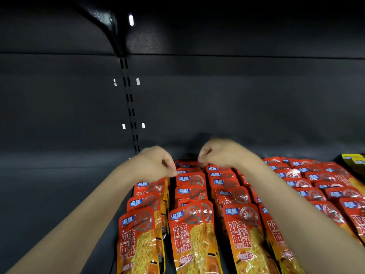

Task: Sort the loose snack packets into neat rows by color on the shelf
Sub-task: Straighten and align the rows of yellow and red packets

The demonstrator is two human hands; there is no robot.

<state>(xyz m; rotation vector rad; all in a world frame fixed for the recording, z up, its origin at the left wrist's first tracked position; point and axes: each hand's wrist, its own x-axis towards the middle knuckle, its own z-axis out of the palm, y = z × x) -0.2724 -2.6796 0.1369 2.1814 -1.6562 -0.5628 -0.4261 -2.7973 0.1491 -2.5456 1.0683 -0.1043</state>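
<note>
Two hands, left [158, 163] and right [215, 153], pinch light, slippery red packets [190, 179] by their top edges, deep on the shelf [59, 194].

The red snack packets [192, 230] were of glossy plastic film, slightly wrinkled, and the light gave bright reflections on them. The yellow packets [353, 161] at the right edge of the shelf [49, 194] looked glossy as well. The shelf was dark painted metal, smooth and matt. The slotted upright [130, 107] on the back panel [237, 95] was also dark metal, and the bracket [104, 18] above it was shinier.
</note>
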